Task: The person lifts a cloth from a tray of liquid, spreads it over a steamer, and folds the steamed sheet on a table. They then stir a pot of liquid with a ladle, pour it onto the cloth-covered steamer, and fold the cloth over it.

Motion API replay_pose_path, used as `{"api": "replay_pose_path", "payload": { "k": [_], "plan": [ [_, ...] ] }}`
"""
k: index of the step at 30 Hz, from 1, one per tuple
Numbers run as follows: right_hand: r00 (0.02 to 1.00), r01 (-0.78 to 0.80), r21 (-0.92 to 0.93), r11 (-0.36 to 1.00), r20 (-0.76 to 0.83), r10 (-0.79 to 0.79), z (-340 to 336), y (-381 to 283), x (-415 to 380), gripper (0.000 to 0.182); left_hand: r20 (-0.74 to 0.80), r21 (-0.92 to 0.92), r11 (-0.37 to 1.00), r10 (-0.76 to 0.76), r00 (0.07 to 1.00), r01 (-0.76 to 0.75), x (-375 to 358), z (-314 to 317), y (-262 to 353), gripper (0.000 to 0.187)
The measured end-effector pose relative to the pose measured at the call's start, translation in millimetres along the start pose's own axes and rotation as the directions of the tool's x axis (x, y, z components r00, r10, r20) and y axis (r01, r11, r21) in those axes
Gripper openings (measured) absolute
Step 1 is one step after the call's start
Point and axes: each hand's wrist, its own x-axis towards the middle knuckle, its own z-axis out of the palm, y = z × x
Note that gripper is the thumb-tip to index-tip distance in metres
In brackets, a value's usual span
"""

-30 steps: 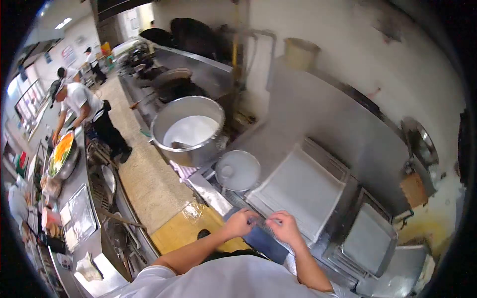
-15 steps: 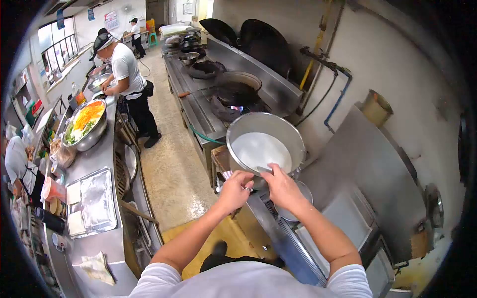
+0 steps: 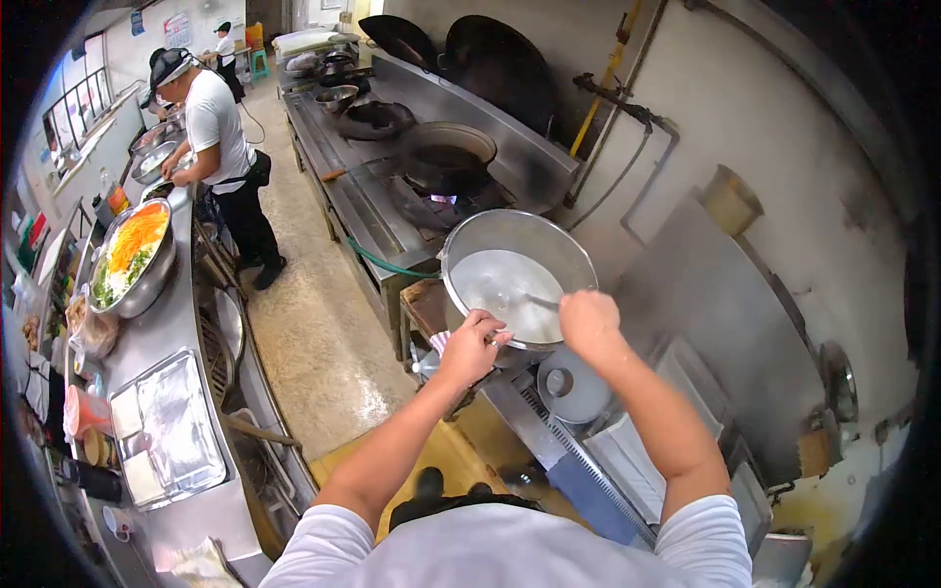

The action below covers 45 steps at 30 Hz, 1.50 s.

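While we stand at the steel range [image 3: 368, 211], our left hand [image 3: 470, 345] pinches the pot [image 3: 518, 284] rim; our right hand [image 3: 588, 321] grips a ladle handle [image 3: 537, 301], bowl submerged.

The right hand [image 3: 588, 318] has moved over the pot [image 3: 517, 279], gripping the ladle [image 3: 534, 301].

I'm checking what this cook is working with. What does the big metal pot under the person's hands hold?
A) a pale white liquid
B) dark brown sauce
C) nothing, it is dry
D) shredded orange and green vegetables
A: the pot is partly filled with pale white liquid, and the right hand grips a utensil handle that reaches into it, while the left hand is at the near rim.
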Motion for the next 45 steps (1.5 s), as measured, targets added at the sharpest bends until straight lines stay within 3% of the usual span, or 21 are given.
{"api": "replay_pose_path", "payload": {
  "k": [5, 8, 14, 18, 21, 25, 28, 31, 34, 35, 39, 42, 45],
  "plan": [
    [0.971, 0.145, -0.022, 0.989, 0.195, -0.138, -9, 0, -31, 0.017, -0.003, 0.037, 0.999, 0.03, 1.0, -0.03, 0, 1, -3, 0.025],
    [0.956, 0.185, -0.027, 0.982, 0.235, -0.174, -39, 12, -47, 0.015, 0.005, 0.022, 1.0, 0.011, 1.0, -0.011, 1, 3, -5, 0.025],
    [0.954, 0.201, 0.068, 0.977, 0.213, -0.211, -56, 37, -43, 0.019, -0.049, 0.132, 0.985, 0.115, 0.992, -0.108, -1, 9, -15, 0.034],
    [0.976, 0.143, 0.194, 0.97, 0.135, -0.171, 3, 21, -44, 0.024, -0.026, 0.112, 0.991, 0.073, 0.997, -0.07, -1, 5, -10, 0.037],
    [0.984, 0.173, 0.122, 0.977, -0.068, -0.165, 55, 2, -52, 0.046, -0.036, 0.139, 0.985, 0.104, 0.994, -0.098, -3, 4, -12, 0.039],
    [0.994, 0.087, -0.008, 0.996, -0.07, -0.088, 77, 18, -47, 0.045, -0.051, 0.219, 0.959, 0.197, 0.979, -0.182, -2, 2, -13, 0.041],
    [0.989, 0.14, -0.073, 0.988, 0.054, -0.136, 69, 51, -40, 0.038, -0.033, 0.215, 0.967, 0.15, 0.988, -0.139, -3, 0, -9, 0.041],
    [0.947, 0.225, 0.012, 0.974, 0.234, -0.221, 24, 70, -33, 0.032, -0.037, 0.221, 0.969, 0.117, 0.992, -0.106, -5, 0, -4, 0.041],
    [0.826, 0.024, 0.089, 0.996, 0.559, -0.07, -53, 62, -20, 0.03, -0.033, 0.218, 0.971, 0.103, 0.994, -0.093, -5, 1, -2, 0.04],
    [0.868, 0.119, 0.162, 0.98, 0.462, -0.181, -27, 81, -6, 0.03, -0.034, 0.216, 0.972, 0.097, 0.995, -0.087, -5, 1, 0, 0.04],
    [0.804, 0.208, 0.325, 0.923, 0.481, -0.35, -41, 87, 7, 0.033, -0.024, 0.212, 0.975, 0.079, 0.997, -0.072, -4, 1, 2, 0.04],
    [0.847, 0.233, 0.344, 0.909, 0.387, -0.364, -5, 70, -1, 0.029, -0.02, 0.217, 0.975, 0.052, 0.998, -0.047, -5, 0, 7, 0.04],
    [0.954, 0.188, 0.189, 0.964, 0.197, -0.225, 26, 22, -33, 0.033, -0.018, 0.224, 0.973, 0.058, 0.998, -0.053, -4, 3, 1, 0.04]
  ]
}}
